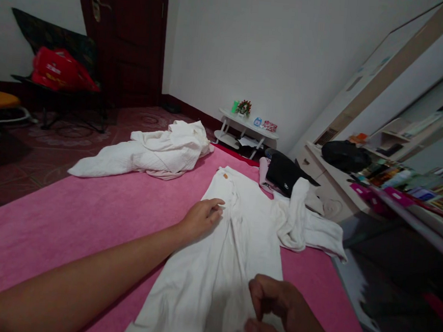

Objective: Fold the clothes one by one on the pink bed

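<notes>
A white garment (234,249) lies spread lengthwise on a pink bed cover (67,225). My left hand (202,216) reaches out and rests on the garment's left edge, fingers curled and pinching the cloth. My right hand (282,314) hovers at the near right, fingers curled in over the garment's lower part; I cannot make out anything in them.
A crumpled white cloth pile (153,153) lies at the bed's far left. More white and black clothes (295,202) sit at the far right edge. A small white shelf table (247,129) stands by the wall, a cluttered desk (380,194) to the right, a dark door (128,36) behind.
</notes>
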Action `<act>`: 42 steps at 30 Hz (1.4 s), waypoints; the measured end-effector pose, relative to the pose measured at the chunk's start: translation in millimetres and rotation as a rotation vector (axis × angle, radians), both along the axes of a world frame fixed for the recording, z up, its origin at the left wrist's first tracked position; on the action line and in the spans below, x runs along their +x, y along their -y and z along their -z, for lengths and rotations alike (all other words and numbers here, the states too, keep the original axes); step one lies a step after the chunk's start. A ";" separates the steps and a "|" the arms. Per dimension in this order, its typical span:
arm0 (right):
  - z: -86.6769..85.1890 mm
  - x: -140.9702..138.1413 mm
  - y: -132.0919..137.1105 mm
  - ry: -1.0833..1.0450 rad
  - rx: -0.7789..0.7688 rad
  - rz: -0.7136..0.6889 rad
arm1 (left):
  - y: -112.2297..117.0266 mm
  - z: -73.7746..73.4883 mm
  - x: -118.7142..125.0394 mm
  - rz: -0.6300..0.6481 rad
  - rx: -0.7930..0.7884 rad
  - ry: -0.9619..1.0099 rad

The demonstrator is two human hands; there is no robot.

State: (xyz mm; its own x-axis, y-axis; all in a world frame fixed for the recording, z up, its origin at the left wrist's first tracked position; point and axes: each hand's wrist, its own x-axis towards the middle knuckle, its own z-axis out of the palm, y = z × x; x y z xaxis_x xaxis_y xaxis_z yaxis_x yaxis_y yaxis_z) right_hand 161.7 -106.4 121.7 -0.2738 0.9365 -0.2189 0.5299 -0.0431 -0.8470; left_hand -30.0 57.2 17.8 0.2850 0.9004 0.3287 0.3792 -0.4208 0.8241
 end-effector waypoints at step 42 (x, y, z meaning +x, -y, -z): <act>94.9 -5.6 -109.2 0.373 0.638 0.272 | -91.9 -9.6 57.0 -0.265 -0.101 0.054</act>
